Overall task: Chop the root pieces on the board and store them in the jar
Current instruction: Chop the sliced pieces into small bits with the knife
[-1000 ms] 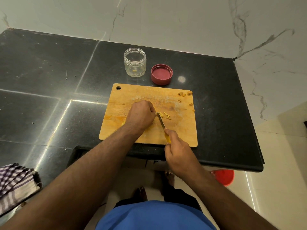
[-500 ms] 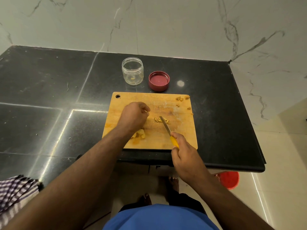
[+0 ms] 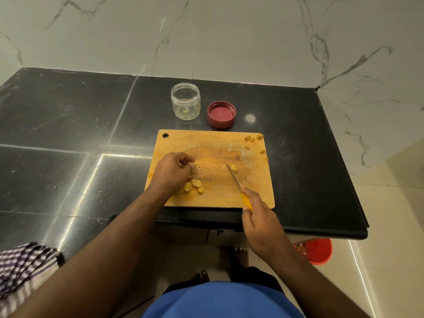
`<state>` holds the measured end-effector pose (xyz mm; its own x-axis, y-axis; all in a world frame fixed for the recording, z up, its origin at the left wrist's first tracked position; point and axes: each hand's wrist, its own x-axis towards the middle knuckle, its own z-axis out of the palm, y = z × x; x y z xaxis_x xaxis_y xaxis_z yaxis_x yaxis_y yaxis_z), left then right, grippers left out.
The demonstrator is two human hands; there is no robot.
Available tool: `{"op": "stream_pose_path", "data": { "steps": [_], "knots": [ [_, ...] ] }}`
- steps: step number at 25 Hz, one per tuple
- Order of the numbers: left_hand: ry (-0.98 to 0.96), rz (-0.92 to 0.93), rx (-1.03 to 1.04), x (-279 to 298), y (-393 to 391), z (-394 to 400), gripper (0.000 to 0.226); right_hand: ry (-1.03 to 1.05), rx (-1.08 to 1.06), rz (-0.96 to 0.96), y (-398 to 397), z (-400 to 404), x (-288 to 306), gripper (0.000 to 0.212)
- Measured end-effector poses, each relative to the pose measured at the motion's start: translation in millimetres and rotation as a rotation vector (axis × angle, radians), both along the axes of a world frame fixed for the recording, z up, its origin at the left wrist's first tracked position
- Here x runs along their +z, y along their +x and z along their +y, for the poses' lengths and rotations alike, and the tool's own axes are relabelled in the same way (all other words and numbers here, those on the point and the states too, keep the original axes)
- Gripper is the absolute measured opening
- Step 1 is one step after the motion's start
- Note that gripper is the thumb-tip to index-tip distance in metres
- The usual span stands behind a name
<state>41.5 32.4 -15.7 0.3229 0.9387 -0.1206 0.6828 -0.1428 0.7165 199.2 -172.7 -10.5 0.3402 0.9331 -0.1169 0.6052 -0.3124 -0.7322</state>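
Checked cloth (image 3: 25, 269): near left corner of the black counter (image 3: 68, 134), hanging over the near edge.

Red bucket (image 3: 317, 251): on the floor, near right, partly under the counter.

Right hand (image 3: 259, 216): fingers curled round the yellow handle of a knife (image 3: 238, 187); the blade slants far-left across the board, its tip touching a small heap of cut pieces (image 3: 234, 168).

Cutting board (image 3: 213, 143): wooden, at the near edge of the counter, hanging hole at its far left corner.

Left hand (image 3: 172, 173): over the left half of the board, well apart from the right hand, fingers curled; whether they hold anything I cannot tell.

Root pieces (image 3: 193, 185): yellow chunks on the board, just right of the left wrist.

Scraps (image 3: 252, 138): a few bits at the board's far right corner.

Lid (image 3: 221, 114): red, inside up, beyond the board.

Jar (image 3: 185, 101): clear, open, just left of the lid; a few yellow bits at its bottom.

Wall (image 3: 229, 42): marble, behind the counter.
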Motion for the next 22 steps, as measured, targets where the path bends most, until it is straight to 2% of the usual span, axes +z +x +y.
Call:
{"op": "stream_pose_path", "data": {
  "steps": [3, 7, 13, 19, 22],
  "knots": [
    [0.003, 0.0, 0.006, -2, -1, 1, 0.022, -0.038, 0.026, -0.003, -1, -3, -2, 0.046],
    [-0.014, -0.01, 0.016, -3, -3, 1, 0.021, -0.037, -0.057, 0.001, 12, -8, 0, 0.044],
    [-0.058, -0.084, 0.076, 8, -13, 2, 0.023, -0.013, 0.012, -0.008, 7, -3, 3, 0.046],
    [0.078, 0.102, -0.121, 19, -23, -10, 0.017, -0.01, 0.045, 0.007, 6, 1, 3, 0.045],
    [0.117, 0.226, -0.28, 19, -21, -19, 0.023, -0.011, 0.058, 0.028, 2, 2, 4, 0.045]
  ]
}}
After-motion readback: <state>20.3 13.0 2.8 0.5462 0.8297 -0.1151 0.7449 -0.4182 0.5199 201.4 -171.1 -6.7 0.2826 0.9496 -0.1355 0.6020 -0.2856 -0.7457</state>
